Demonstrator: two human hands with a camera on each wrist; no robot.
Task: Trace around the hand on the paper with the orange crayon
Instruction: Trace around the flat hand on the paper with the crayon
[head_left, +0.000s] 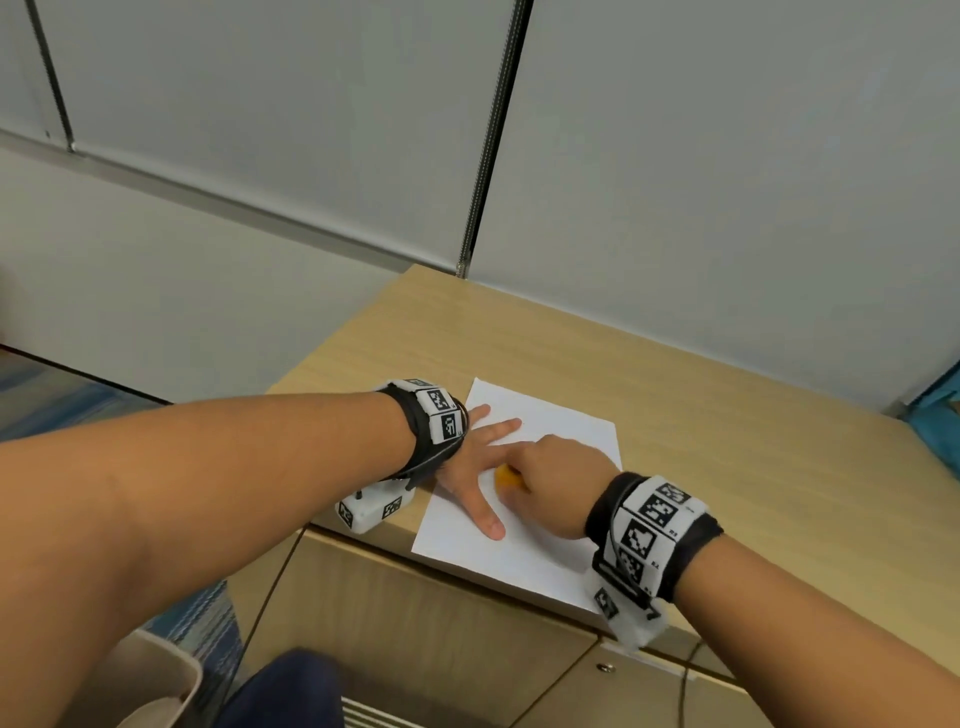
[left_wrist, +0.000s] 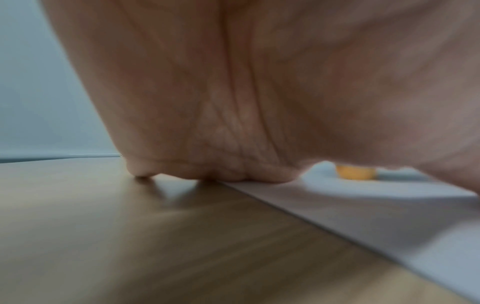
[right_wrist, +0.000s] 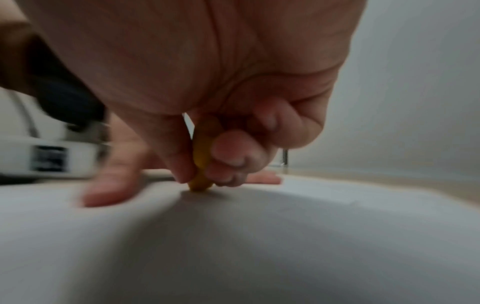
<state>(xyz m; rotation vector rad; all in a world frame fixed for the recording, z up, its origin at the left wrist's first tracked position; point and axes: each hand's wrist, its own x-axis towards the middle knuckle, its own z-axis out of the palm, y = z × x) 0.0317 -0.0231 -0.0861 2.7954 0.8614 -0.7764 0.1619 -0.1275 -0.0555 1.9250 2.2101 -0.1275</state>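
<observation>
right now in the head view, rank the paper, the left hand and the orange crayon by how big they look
1. paper
2. left hand, flat on the paper
3. orange crayon, mostly hidden in the right hand, so only a stub shows

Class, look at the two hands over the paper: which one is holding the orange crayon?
The right hand pinches the orange crayon, its tip on the paper. The left hand lies flat, fingers spread.

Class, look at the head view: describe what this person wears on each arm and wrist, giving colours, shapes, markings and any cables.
Both forearms are bare, with no sleeves. Each wrist carries a black band ringed with white square blocks printed with black-and-white coded markers. A white boxy unit with the same markers hangs under each wrist. A thin dark cable runs along the left band. No rings or gloves show on the left hand or right hand.
</observation>
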